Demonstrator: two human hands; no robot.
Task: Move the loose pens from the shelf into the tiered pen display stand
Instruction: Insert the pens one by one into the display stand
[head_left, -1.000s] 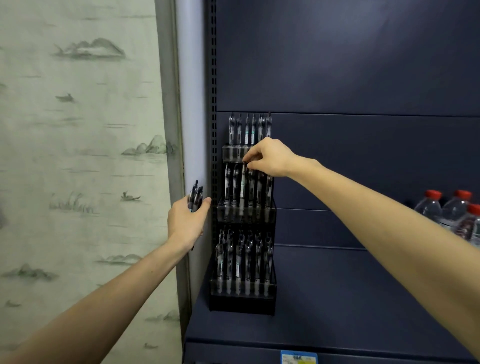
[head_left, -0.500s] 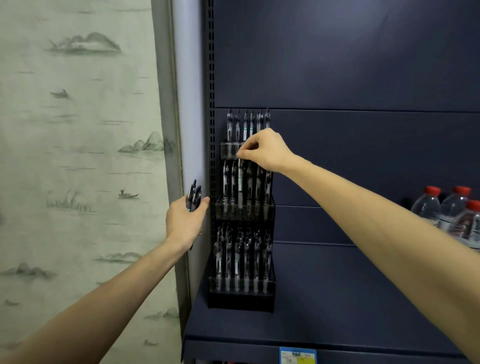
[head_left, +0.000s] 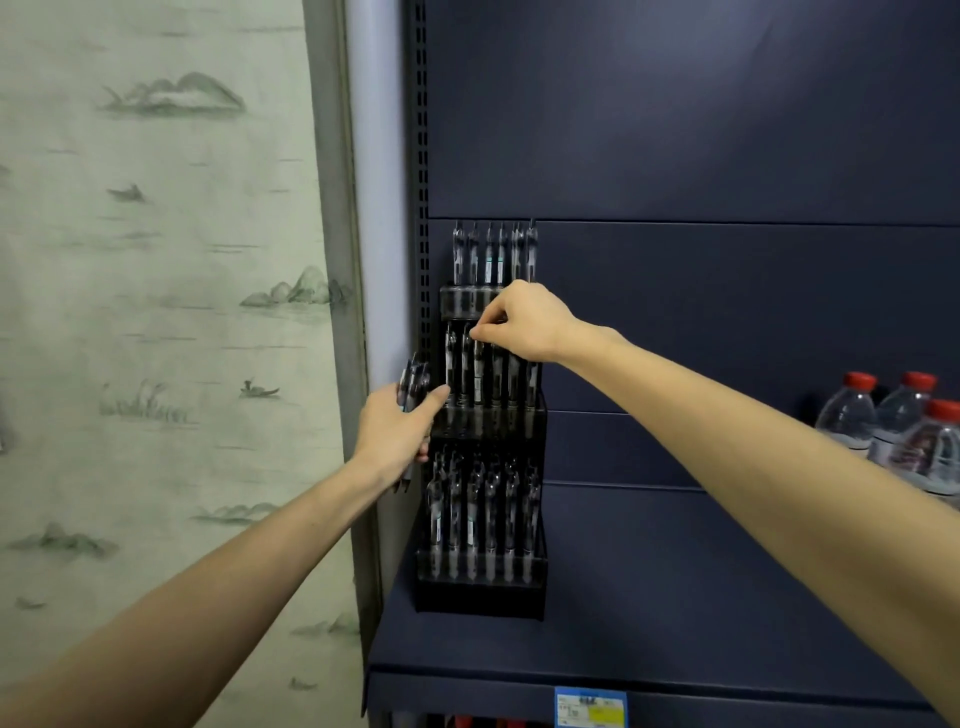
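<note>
A black tiered pen display stand (head_left: 480, 592) sits at the left end of the dark blue shelf (head_left: 675, 597), with three rows of upright pens. My right hand (head_left: 519, 325) is at the middle tier, thumb and forefinger pinching the top of a pen (head_left: 478, 369) standing there. Beside the stand's left edge my left hand (head_left: 397, 431) grips a small bunch of loose pens (head_left: 413, 382), their tops sticking up above my fingers.
Several water bottles with red caps (head_left: 893, 421) stand at the right end of the shelf. A price label (head_left: 589, 707) hangs on the shelf's front edge. A grey post and a painted wall panel (head_left: 156, 312) lie left of the shelving.
My right hand has shifted slightly left along the middle tier, still pinching a pen top. My left hand with its pens has moved a little right, closer to the stand.
</note>
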